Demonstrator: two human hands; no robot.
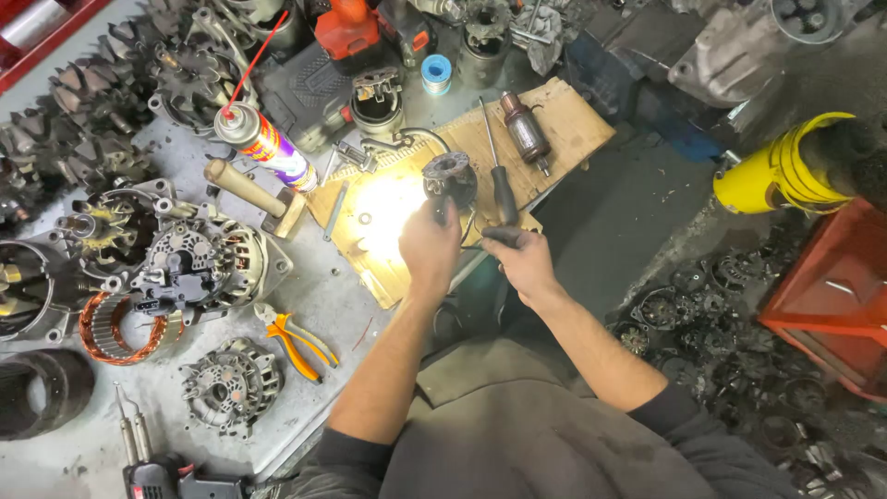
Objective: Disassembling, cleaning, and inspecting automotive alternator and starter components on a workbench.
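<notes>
My left hand [428, 249] grips a small dark round motor part [450, 177], holding it upright on a worn wooden board [564, 125] under a bright pool of light. My right hand [523, 260] is closed around a dark tool handle [488, 237] just right of the part. A screwdriver with a black handle [500, 185] lies on the board between the two hands. Further back on the board rests a brown armature [524, 125]. Both forearms are bare below dark sleeves.
The grey bench holds alternators [199, 261], a copper stator winding [115, 328], orange-handled pliers [297, 340], a wooden-handled hammer [254, 196], a spray can [263, 143] and a soldering gun [152, 471]. A yellow-wrapped object [781, 171], a red crate [832, 296] and scattered parts lie right.
</notes>
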